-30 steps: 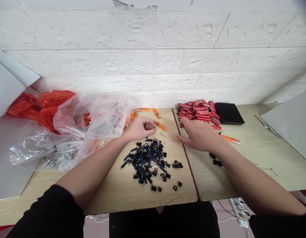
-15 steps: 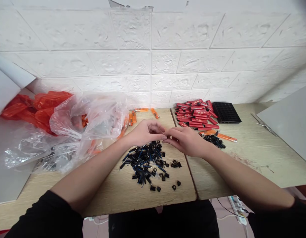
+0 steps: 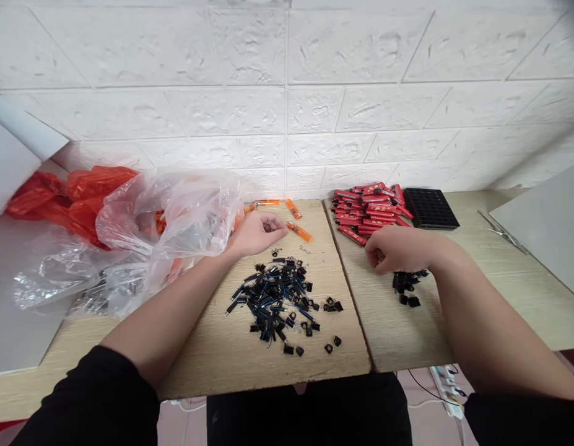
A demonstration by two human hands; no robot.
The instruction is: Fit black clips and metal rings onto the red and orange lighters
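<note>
My left hand (image 3: 256, 232) rests on the wooden board (image 3: 231, 347) with its fingers curled in, beside an orange lighter (image 3: 300, 232); what it holds is hidden. A heap of small black parts with blue wires (image 3: 280, 297) lies just in front of it. My right hand (image 3: 395, 249) is closed in a loose fist on the right board, over a small cluster of black parts (image 3: 407, 285). Whatever is in its fingers cannot be made out.
A stack of red lighters (image 3: 368, 210) and a black grid tray (image 3: 430, 209) sit at the back right. Clear plastic bags (image 3: 170, 217) and orange bags (image 3: 68, 198) fill the left. A second orange lighter (image 3: 293, 208) lies by the wall. Grey panels stand at both sides.
Half a second ago both hands met over the black heap. Now they have parted: the left drew back toward the plastic bag, the right moved right to the small cluster of black parts.
</note>
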